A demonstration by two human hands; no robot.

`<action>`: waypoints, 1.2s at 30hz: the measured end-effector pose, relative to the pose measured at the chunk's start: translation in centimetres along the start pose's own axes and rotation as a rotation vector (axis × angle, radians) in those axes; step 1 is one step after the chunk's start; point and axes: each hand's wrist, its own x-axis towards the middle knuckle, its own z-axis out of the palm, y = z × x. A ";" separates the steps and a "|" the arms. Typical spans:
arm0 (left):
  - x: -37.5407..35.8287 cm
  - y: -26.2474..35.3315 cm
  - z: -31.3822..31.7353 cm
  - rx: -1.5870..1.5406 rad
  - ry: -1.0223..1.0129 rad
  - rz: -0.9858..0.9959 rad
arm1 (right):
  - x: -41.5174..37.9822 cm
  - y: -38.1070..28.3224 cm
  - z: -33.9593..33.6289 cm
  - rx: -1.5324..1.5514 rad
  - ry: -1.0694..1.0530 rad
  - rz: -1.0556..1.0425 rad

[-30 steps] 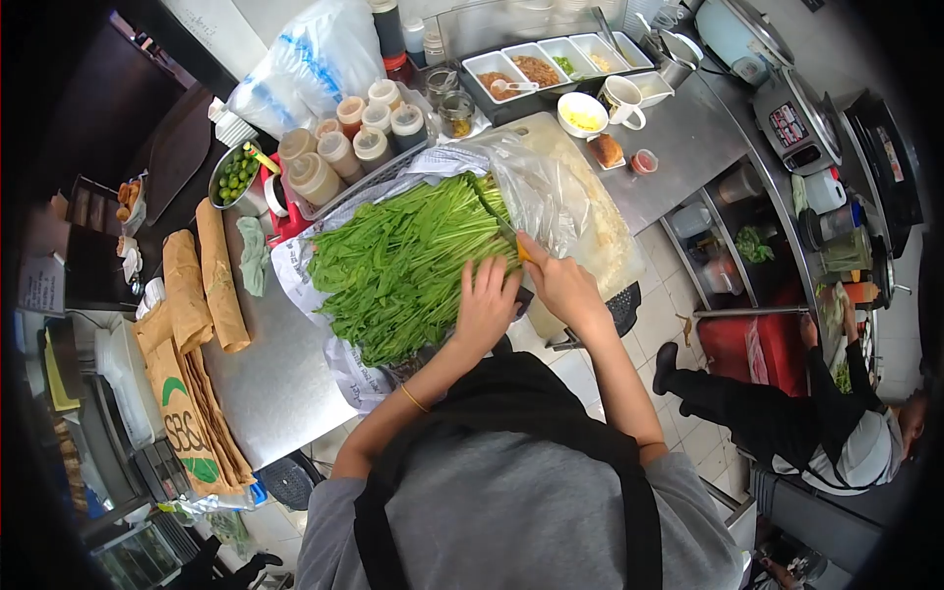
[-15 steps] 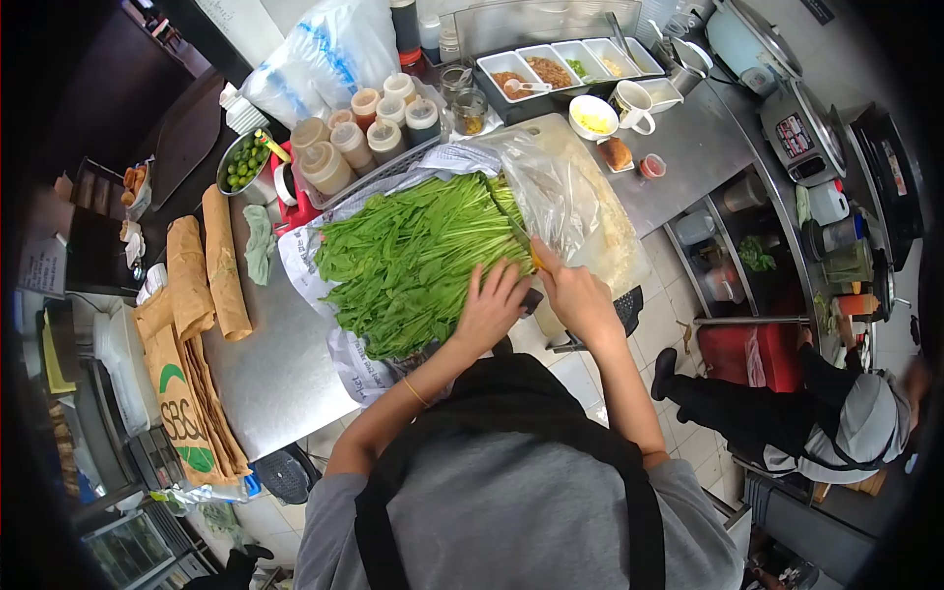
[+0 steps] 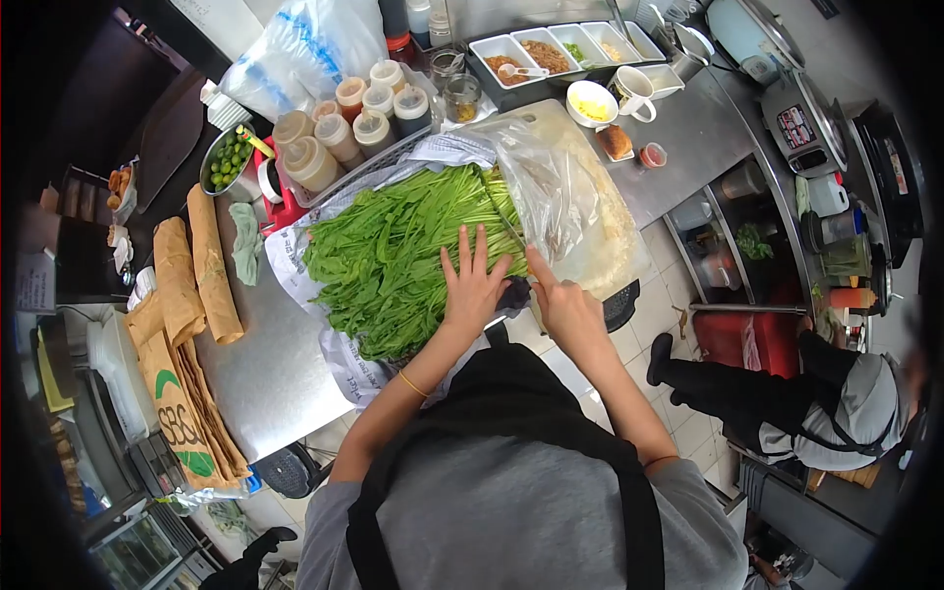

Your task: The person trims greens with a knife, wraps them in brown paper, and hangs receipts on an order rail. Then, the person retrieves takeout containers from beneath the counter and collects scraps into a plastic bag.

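Note:
A wide heap of leafy greens [image 3: 393, 251] lies on printed paper, leaves to the left and pale green stems to the right. My left hand [image 3: 475, 287] rests on the stems with its fingers spread out. In my right hand [image 3: 570, 313] is a knife [image 3: 509, 220], its blade slanting up and left across the stem ends. My right fingers wrap round the handle, which is mostly hidden. Crumpled clear plastic [image 3: 551, 192] lies just right of the blade, over a worn cutting board [image 3: 615, 236].
Several squeeze bottles [image 3: 339, 138] stand in a basket behind the greens. A topping tray [image 3: 521, 95], a bowl [image 3: 592, 103] and a mug [image 3: 634, 90] line the back. Brown paper rolls [image 3: 214, 265] lie left. Another person [image 3: 846, 398] is at far right.
My left hand has moved up over the stems and its fingers have spread wider. My right hand still holds the knife across the stems. The view has shifted slightly.

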 end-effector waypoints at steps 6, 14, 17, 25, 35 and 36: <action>0.0 -0.2 -0.3 -0.042 -0.019 0.036 | 2.2 2.2 5.3 0.100 0.151 -0.074; -0.3 -1.6 0.0 -0.069 0.017 0.206 | 0.5 2.1 -0.8 0.134 -0.019 -0.050; -0.1 -1.4 -0.7 -0.104 -0.018 0.186 | -1.1 1.7 -0.4 0.087 -0.051 0.015; -0.3 -1.9 -0.1 -0.075 -0.027 0.221 | -1.3 1.8 0.3 0.083 -0.091 0.058; -0.2 -1.8 0.2 -0.075 -0.052 0.197 | 0.2 3.3 6.3 0.191 0.019 0.052; -0.4 -1.7 0.3 -0.072 -0.055 0.199 | -0.1 3.5 5.5 0.216 0.014 0.046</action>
